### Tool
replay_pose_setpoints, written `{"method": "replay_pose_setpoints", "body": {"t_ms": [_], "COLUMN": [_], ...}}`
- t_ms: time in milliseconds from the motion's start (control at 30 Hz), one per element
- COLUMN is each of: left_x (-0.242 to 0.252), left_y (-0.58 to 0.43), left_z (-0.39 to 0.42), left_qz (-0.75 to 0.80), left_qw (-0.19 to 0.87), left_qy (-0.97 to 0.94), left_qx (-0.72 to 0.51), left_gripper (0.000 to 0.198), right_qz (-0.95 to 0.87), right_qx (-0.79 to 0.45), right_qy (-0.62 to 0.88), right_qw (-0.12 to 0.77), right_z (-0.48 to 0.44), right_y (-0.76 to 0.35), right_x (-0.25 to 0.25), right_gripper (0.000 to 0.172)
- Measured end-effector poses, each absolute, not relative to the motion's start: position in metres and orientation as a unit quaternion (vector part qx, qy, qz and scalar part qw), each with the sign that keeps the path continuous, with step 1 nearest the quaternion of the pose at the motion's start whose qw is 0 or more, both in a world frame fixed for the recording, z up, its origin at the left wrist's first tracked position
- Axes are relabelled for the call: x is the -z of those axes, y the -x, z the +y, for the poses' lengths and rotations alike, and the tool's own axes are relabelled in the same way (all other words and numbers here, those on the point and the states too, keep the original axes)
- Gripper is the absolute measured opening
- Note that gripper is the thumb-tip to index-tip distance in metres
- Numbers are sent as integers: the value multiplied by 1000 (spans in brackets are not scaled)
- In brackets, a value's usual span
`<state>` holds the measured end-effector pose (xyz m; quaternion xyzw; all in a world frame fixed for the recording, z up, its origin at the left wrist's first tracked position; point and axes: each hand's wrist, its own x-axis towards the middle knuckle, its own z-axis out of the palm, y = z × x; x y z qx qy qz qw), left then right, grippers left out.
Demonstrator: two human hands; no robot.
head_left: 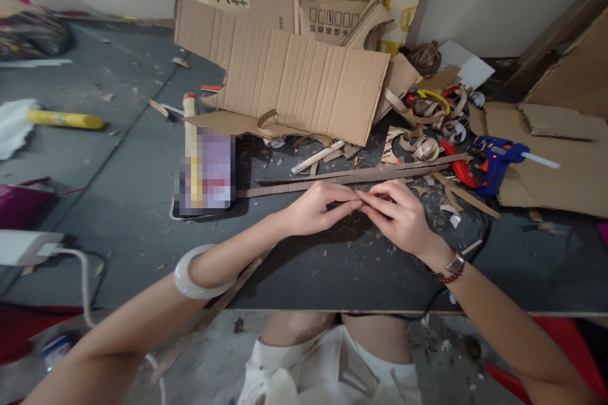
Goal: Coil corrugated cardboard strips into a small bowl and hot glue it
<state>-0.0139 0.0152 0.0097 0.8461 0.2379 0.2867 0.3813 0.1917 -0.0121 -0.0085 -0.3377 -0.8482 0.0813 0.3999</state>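
My left hand (319,207) and my right hand (398,215) meet over the dark table, fingertips pinched together and touching. Between them is a thin brown cardboard strip (240,283), mostly hidden by the fingers. Its long tail comes out under my left forearm and hangs past the table's front edge. Just beyond my hands, more long cardboard strips (361,174) lie across the table. To the right rests a blue hot glue gun (498,155) with a white glue stick in its back and a small red light.
Large corrugated cardboard pieces (304,76) lie behind. Paper curls and scraps (427,149) gather near a red-handled tool (460,164). A blurred-out phone-like device (213,171) lies left of centre. Further left are a yellow stick-shaped tool (66,119) and a white plug with cable (28,247).
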Motion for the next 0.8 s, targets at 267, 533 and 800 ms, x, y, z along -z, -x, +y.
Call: {"method": "replay_pose_setpoints", "body": {"t_ms": [267,533,800], "left_x": [-11,-7,-6], "left_y": [13,15,16], "left_z": [15,14,16], "left_qz": [249,279,248], "left_qw": [373,326,310], "left_qy": [-847,-856,-871], "left_qx": [-285,-287,-289], "left_gripper": [27,25,21], "right_qz": [-844,-828,-825], "right_qx": [-65,-65,-67], "right_qy": [344,357,359], "right_qw": [407,428,432], "right_z": [-13,-13,-14], "right_y": [-190,-189,-190], "right_x": [7,4,4], "right_gripper": [23,18,15]}}
